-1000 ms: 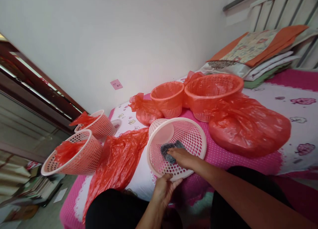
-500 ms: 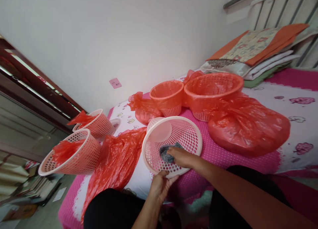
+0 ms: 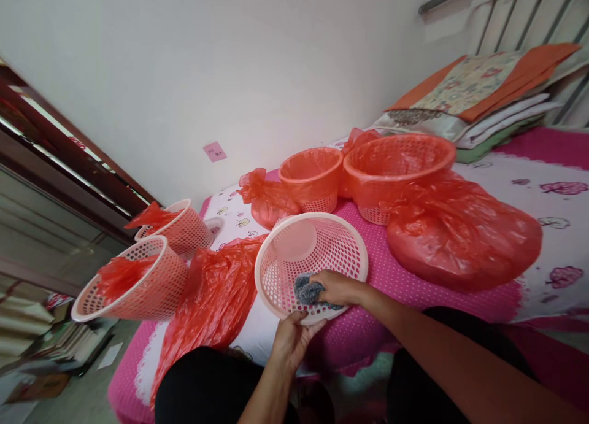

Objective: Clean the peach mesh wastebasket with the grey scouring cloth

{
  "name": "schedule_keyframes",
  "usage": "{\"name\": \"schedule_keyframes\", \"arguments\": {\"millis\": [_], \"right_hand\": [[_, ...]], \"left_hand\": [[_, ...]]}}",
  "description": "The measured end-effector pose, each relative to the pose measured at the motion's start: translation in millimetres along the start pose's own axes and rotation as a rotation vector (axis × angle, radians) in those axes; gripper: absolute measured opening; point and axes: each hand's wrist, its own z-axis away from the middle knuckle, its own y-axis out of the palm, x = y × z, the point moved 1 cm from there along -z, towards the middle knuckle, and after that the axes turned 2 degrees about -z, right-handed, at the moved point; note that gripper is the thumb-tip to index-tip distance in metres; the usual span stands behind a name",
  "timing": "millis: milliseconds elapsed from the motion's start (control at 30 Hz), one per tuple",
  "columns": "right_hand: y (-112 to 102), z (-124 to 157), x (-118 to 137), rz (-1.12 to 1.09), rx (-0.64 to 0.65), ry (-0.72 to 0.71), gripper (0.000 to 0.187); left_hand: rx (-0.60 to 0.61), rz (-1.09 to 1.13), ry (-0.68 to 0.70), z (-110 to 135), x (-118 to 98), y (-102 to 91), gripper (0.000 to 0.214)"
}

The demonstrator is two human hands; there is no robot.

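A pale pink plastic basket (image 3: 301, 243) with holes in its wall lies tipped on the bed, its mouth turned toward me. My left hand (image 3: 293, 338) grips the near rim, thumb over the edge and fingers beneath. Inside the basket, my right hand (image 3: 338, 288) is closed on a grey fuzzy cloth (image 3: 307, 290) and presses it against the lower wall. Just left of the basket a flattened red plastic bag (image 3: 221, 289) is spread over the bed's edge.
Two baskets lined with red bags, one small (image 3: 309, 166) and one larger (image 3: 400, 157), stand behind. A full red bag (image 3: 464, 240) lies right. Two pink baskets, one near (image 3: 151, 289) and one farther (image 3: 196, 231), lean left. Folded bedding (image 3: 488, 92) is stacked back right.
My right hand has shifted slightly with the cloth along the inside wall, and more cloth shows below the fingers. The basket has moved a little left, with my left hand still on its rim.
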Motion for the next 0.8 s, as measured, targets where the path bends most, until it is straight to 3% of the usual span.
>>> {"name": "schedule_keyframes", "arguments": {"millis": [467, 800], "right_hand": [[0.3, -2.8, -8.7, -0.202, 0.07, 0.063, 0.027], [2.9, -1.8, -8.7, -0.626, 0.202, 0.005, 0.038]], "left_hand": [[0.081, -0.015, 0.052, -4.7, -2.2, -0.1, 0.025], [0.071, 0.013, 0.11, -0.9, -3.3, 4.9, 0.019]]}}
